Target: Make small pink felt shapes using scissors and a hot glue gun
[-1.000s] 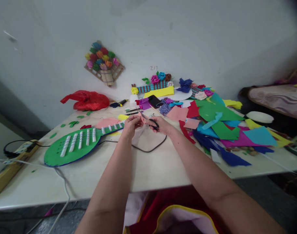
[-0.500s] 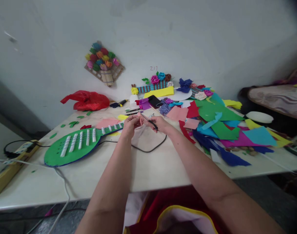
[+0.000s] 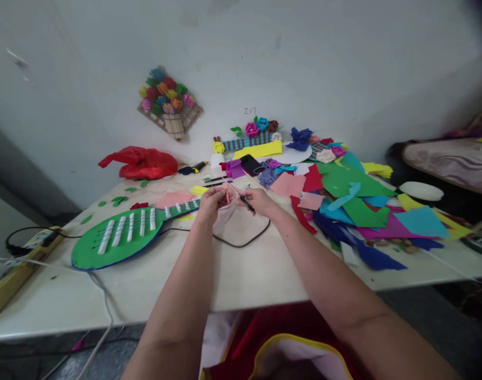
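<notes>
Above the middle of the white table (image 3: 241, 274), my left hand (image 3: 210, 204) pinches a small pink felt piece (image 3: 227, 197). My right hand (image 3: 261, 201) is closed round the black handles of a pair of scissors (image 3: 241, 196), whose blades point up and left into the pink piece. A black cable (image 3: 241, 244) loops on the table just under both hands. A green felt guitar shape (image 3: 122, 235) with white strips lies to the left of my left hand.
A heap of coloured felt sheets (image 3: 355, 206) covers the table's right side. A red plastic bag (image 3: 140, 162), felt flowers (image 3: 256, 129) and a black phone (image 3: 251, 163) sit by the wall. A power strip (image 3: 30, 248) lies at the far left. A flower craft (image 3: 167, 103) hangs on the wall.
The scissors have tilted and their blades have come closer to the pink piece. Both hands have shifted slightly up and together.
</notes>
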{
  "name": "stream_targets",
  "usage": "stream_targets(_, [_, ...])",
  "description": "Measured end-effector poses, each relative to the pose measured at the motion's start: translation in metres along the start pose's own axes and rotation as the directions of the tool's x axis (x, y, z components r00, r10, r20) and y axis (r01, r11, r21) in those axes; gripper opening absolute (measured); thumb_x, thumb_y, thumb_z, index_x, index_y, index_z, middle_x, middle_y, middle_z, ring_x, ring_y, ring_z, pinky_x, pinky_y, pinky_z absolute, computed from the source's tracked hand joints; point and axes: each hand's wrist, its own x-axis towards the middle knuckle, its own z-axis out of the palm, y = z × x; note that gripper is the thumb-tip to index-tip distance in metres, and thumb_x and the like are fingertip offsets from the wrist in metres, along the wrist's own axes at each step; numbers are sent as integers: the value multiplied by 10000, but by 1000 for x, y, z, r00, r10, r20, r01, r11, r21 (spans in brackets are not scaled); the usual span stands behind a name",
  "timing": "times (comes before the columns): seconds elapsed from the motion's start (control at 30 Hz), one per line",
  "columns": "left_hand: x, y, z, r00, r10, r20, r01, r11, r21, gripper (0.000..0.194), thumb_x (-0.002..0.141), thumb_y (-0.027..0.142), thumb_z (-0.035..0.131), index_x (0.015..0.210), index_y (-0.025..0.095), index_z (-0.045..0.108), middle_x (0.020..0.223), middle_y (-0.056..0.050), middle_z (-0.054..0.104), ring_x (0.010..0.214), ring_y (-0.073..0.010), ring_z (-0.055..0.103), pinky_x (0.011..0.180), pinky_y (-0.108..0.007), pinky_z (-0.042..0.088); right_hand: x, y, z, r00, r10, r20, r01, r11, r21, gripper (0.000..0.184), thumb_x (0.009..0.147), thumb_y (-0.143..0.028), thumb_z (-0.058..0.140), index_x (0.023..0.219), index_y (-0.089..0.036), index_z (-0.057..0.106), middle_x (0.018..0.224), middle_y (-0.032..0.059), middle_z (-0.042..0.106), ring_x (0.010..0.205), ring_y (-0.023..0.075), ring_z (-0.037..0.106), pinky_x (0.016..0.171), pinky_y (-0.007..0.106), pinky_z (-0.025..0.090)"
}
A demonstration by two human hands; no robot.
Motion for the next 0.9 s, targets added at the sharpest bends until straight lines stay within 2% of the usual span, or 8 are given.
stream_targets(0.3, [-2, 1, 1, 1000, -5, 20, 6, 1000, -25, 228, 561, 272, 715, 693, 139, 585, 634, -19, 650, 528, -114, 584, 568, -251, 469, -7, -13, -1, 998, 30, 55, -36, 994, 107, 245, 637, -364, 663, 665, -133, 588, 441, -58, 433, 365, 52, 378, 293, 164, 313])
stream_targets(0.47, [-3, 3, 3, 999, -13, 31, 14, 1000, -19, 233, 562, 283, 719, 680, 140, 577, 600, -8, 632, 506, -102, 569, 551, -238, 457, -6, -11, -1, 996, 49, 70, -59, 988, 144, 261, 624, -354, 690, 737, -131, 612, 431, -70, 430, 354, 47, 365, 300, 160, 316])
stream_targets(0.63, [-3, 2, 2, 996, -19, 81, 20, 1000, -9, 219, 567, 283, 720, 667, 144, 584, 571, -3, 618, 494, -104, 560, 544, -240, 456, -6, -11, -2, 996, 44, 79, -57, 984, 169, 274, 656, -395, 658, 704, -129, 607, 439, -61, 441, 351, 46, 360, 297, 163, 303])
stream_targets(0.9, [-2, 1, 2, 997, -21, 80, 23, 1000, -19, 199, 562, 273, 721, 645, 149, 590, 552, -9, 619, 499, -116, 566, 558, -257, 472, -3, -12, 0, 999, 38, 0, -38, 992, 122, 184, 646, -302, 670, 672, -127, 617, 420, -67, 411, 339, 43, 338, 292, 170, 292])
